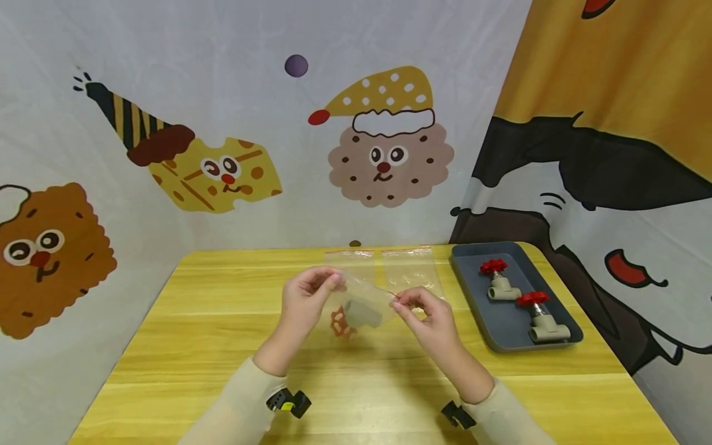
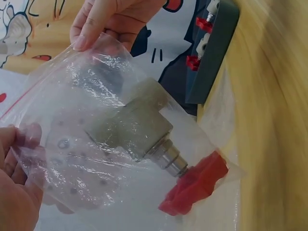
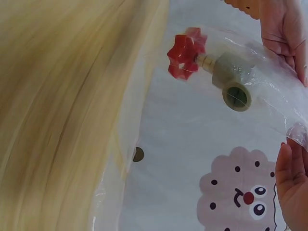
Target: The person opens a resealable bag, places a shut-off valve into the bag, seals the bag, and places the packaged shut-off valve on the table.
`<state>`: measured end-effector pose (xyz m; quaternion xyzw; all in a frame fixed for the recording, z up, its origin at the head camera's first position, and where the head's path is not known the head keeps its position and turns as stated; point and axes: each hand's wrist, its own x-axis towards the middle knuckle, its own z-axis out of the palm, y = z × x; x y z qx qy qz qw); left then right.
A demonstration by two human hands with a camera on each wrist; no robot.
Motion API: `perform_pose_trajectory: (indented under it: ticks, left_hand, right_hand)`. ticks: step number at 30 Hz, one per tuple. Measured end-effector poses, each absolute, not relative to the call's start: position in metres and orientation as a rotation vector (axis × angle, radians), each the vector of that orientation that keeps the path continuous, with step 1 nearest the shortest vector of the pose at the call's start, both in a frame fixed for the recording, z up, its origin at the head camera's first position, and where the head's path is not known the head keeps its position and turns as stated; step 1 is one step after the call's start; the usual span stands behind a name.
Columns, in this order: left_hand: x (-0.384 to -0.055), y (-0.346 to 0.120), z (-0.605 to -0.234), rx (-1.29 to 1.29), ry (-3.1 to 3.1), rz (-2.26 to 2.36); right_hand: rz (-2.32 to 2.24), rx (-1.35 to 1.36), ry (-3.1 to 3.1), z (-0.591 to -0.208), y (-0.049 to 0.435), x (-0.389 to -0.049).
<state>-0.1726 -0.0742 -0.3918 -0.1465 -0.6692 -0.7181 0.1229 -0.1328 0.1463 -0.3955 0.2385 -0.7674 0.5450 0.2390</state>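
Note:
A clear zip bag [image 1: 364, 290] hangs above the table, its open-looking top edge stretched between the two hands. Inside it lies a grey valve [image 2: 139, 120] with a metal stem and a red star-shaped handwheel [image 2: 197, 185], which sits at the bag's low end. My left hand [image 1: 303, 300] pinches the bag's left upper edge between thumb and fingers. The opposite corner, by the red seal line, is pinched by my right hand [image 1: 428, 315]. Whether the seal is closed cannot be told.
Two flat zip bags lie at the table's back: one behind the held bag [image 1: 353, 262], another bag [image 1: 411, 272] to its right. At the right stands a grey tray [image 1: 478, 309] with two more red-handled valves, a rear valve [image 1: 500, 287] and a front valve [image 1: 547, 327].

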Motion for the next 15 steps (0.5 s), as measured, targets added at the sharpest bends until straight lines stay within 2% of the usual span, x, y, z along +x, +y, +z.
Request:
perform_pose_trajectory:
  ticks: [15]
  left_hand:
    - [-0.1695,-0.0808,-0.3901,-0.546,-1.945,-2.087]
  right_hand:
    - [1.545,0.672,-2.065,-0.3922,0.1455,-0.1302]
